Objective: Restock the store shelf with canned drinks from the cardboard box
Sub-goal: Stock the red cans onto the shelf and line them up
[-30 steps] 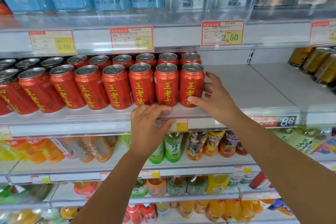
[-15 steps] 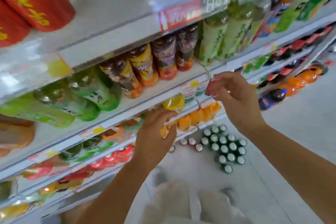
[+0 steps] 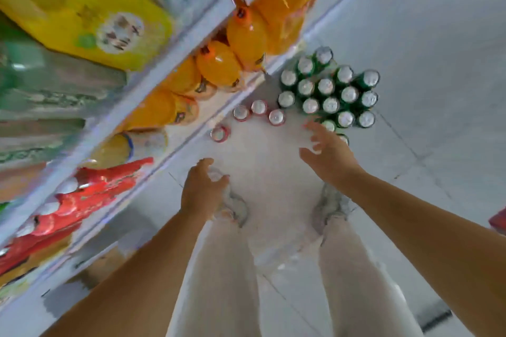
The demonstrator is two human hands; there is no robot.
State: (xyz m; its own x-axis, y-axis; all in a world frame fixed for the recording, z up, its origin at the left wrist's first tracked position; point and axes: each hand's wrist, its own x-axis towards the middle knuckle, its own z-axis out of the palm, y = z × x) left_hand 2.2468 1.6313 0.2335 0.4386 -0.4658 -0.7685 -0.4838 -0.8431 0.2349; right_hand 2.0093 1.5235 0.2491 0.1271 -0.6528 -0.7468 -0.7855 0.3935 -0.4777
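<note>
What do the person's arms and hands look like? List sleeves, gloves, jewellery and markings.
The left forearm and right forearm are bare, no sleeve in view. The left hand and right hand wear no gloves; no watch or ring shows. One right fingertip looks reddish, perhaps polish.

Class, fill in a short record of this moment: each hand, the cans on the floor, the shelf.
left hand: empty, fingers loosely curled
right hand: empty, fingers spread, near the green cans
red cans: four, upright on the floor
green cans: tight upright cluster, right of the red cans
shelf: orange bottles on a lower tier
</note>
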